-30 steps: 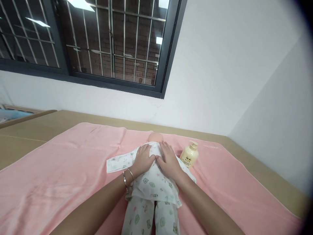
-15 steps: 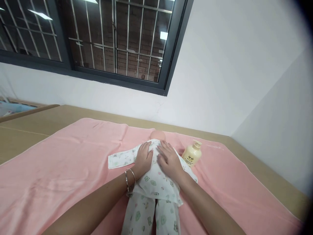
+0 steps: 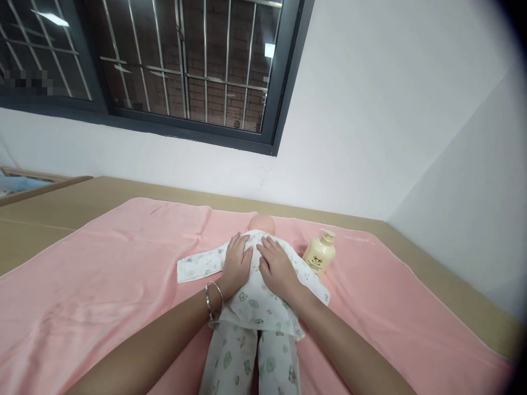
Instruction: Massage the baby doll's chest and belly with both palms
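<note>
Pink cloth: it spreads under everything from the left edge (image 3: 102, 263).
Outstretched sleeve: it points left from the doll's shoulder, left of centre (image 3: 200, 265).
Bangles: they circle your left wrist (image 3: 214, 299).
Your left hand: flat on the shirt's upper part, fingers loosely extended, clamped on nothing (image 3: 237, 260).
Doll: it lies under both your palms at centre, long axis running from bottom centre up to its bare head, in line with your reach; neither hand is clearly nearer (image 3: 256, 307).
Your right hand: also flat, ungripping, a narrow gap from the left (image 3: 279, 269).
Pump bottle: right of centre, nearer your right hand, untouched (image 3: 320, 253).
</note>
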